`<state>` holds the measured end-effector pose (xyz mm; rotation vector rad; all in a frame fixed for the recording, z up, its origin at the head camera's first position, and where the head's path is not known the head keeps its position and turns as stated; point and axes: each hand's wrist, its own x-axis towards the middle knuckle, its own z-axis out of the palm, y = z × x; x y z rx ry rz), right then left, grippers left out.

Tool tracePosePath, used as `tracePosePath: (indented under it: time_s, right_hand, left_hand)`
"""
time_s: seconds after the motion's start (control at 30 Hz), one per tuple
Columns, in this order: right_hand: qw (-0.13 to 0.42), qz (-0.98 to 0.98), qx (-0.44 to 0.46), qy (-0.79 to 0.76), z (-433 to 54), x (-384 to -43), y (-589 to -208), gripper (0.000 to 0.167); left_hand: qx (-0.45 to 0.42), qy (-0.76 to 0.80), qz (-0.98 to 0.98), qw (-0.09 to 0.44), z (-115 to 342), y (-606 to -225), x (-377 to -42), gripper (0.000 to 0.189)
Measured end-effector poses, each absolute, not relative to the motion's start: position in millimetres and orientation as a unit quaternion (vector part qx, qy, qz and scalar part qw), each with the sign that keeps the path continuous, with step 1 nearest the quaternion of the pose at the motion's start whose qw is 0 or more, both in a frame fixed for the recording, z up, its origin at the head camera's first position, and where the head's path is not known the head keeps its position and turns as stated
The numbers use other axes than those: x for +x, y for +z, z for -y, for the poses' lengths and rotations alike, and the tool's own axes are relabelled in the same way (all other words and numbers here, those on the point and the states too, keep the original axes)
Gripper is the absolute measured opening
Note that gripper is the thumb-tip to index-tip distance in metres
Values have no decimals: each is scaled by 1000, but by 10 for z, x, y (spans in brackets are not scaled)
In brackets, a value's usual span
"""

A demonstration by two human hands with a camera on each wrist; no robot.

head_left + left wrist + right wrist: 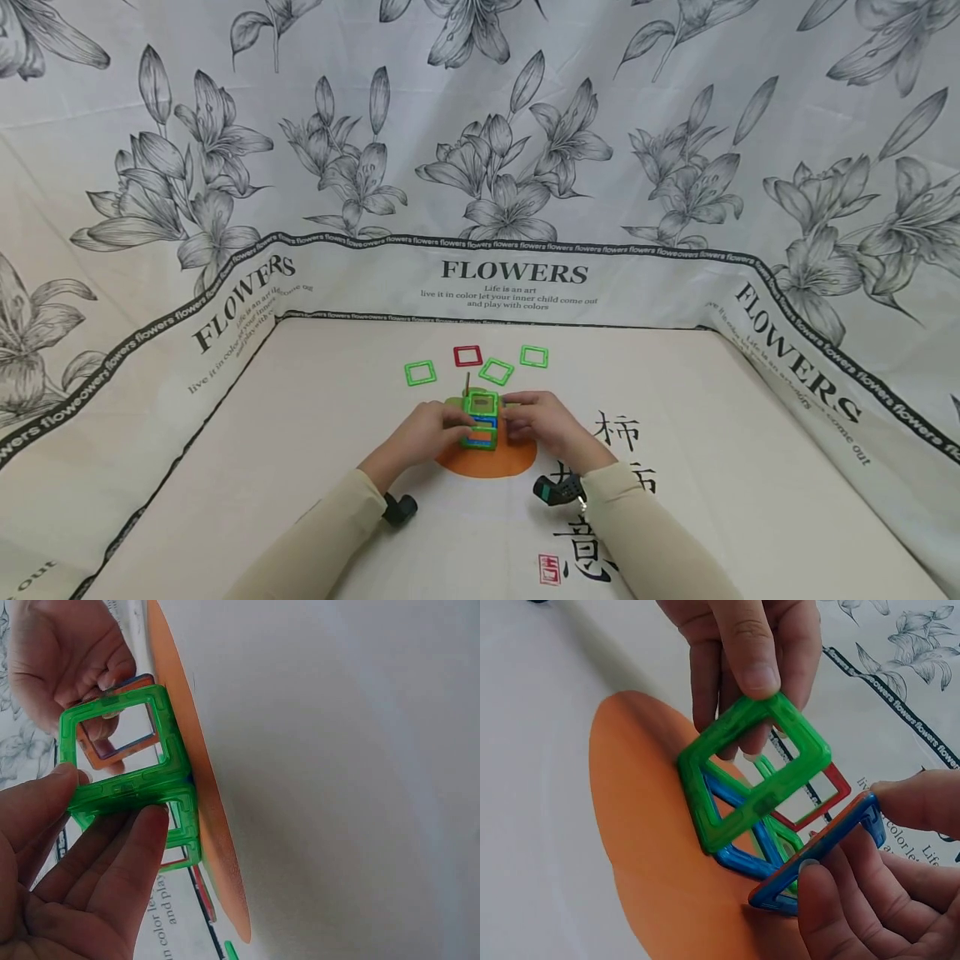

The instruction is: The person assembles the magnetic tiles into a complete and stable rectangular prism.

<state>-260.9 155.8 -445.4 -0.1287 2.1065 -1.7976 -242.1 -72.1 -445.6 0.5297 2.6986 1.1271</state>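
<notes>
A small structure of square magnetic frame tiles, green, blue and orange, stands on an orange printed patch of the tablecloth. My left hand pinches its upright green tile between thumb and fingers; in the left wrist view the same green tile sits above my left fingers. My right hand pinches a blue tile at the structure's side between thumb and fingertips. More blue and green tiles lie beneath, partly hidden.
Beyond the hands lie loose tiles: a green one at the left, a red one, and two more green ones. Flower-printed cloth walls enclose the table on three sides. Black wrist cameras sit on both sleeves.
</notes>
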Motion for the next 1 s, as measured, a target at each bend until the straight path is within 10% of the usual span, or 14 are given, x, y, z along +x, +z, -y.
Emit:
tracePosePath:
  time_s: [1.0]
  right_hand:
    - [182,-750,-73,-632,-1405,-2363,-4199,49]
  left_hand:
    - [171,389,-901,89,723,-4474,-2435,22]
